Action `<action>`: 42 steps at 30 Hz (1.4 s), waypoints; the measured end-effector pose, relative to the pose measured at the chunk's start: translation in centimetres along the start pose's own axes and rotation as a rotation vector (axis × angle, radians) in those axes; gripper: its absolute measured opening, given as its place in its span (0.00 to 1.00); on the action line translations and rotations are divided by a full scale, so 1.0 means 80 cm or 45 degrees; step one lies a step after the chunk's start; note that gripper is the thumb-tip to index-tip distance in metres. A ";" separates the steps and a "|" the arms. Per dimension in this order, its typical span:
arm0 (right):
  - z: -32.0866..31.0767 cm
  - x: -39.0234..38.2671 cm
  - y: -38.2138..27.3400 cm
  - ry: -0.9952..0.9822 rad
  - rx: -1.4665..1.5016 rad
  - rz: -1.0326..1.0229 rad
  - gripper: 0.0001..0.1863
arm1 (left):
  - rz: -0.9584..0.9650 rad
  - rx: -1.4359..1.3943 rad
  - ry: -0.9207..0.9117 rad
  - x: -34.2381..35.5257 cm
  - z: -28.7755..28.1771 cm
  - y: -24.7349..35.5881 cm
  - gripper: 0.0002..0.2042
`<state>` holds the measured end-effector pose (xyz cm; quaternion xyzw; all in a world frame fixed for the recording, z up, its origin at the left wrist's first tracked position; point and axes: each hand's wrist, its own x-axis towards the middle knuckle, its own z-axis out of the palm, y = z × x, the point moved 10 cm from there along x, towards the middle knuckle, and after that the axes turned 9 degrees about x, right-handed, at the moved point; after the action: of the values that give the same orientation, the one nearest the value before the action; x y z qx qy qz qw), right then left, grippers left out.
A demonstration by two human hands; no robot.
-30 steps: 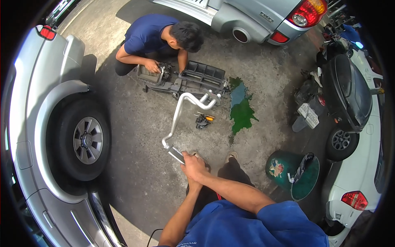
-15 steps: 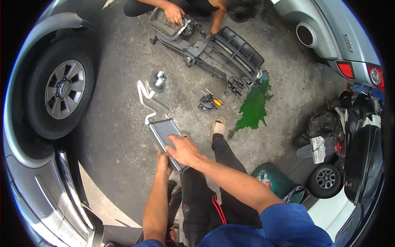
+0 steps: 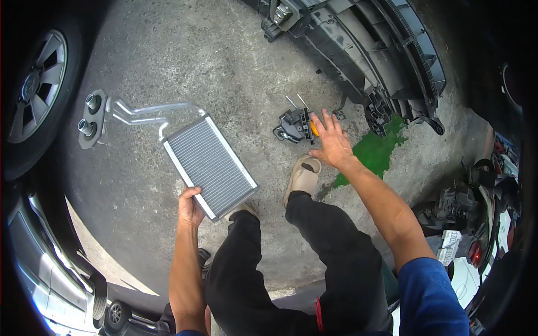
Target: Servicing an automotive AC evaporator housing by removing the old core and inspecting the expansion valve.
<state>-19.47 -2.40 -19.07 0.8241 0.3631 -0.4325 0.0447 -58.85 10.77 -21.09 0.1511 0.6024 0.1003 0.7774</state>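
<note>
A silver heater core [image 3: 210, 162] with fine fins, two bent metal pipes [image 3: 151, 110] and a flanged pipe end [image 3: 93, 119] hangs above the ground. My left hand [image 3: 191, 207] grips its near left edge, thumb on top. To the right, my right hand [image 3: 332, 140] is stretched out, fingers spread, over the orange handle [image 3: 314, 129] of a screwdriver, partly covering it; I cannot tell whether they touch. Beside that lies a small black mechanism [image 3: 294, 125] on the concrete, with two thin metal shafts [image 3: 297, 102] showing at its far side.
A large black plastic car housing [image 3: 358, 50] lies at the far right, next to a green liquid puddle [image 3: 372, 157]. Left stands a car wheel [image 3: 39, 89]. A motorbike [image 3: 459, 207] is at the right. My sandalled foot [image 3: 304, 178] is near the black mechanism.
My right hand has left the heater core and reached right toward the screwdriver. The core is now in my left hand alone, its pipes swung left. My view has come lower and closer.
</note>
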 end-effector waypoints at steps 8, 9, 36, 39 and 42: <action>0.081 0.086 -0.063 -0.023 -0.564 -0.393 0.64 | 0.011 -0.028 -0.128 0.084 -0.018 -0.028 0.32; 0.087 0.088 -0.060 -0.036 -0.583 -0.397 0.64 | 0.023 -0.033 -0.157 0.095 -0.014 -0.031 0.32; 0.085 0.074 -0.082 0.030 -0.271 -0.440 0.32 | 0.162 0.374 -0.392 0.182 0.025 0.004 0.34; 0.061 0.070 -0.085 0.087 -0.264 -0.385 0.32 | 0.115 0.351 -0.415 0.193 0.035 -0.007 0.32; 0.059 0.071 -0.092 0.023 -0.307 -0.340 0.36 | 0.046 0.343 -0.393 0.202 0.023 -0.017 0.30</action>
<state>-25.32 4.37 -24.44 0.7611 0.5189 -0.3804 0.0819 -52.99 14.70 -35.77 0.2779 0.4814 0.0085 0.8313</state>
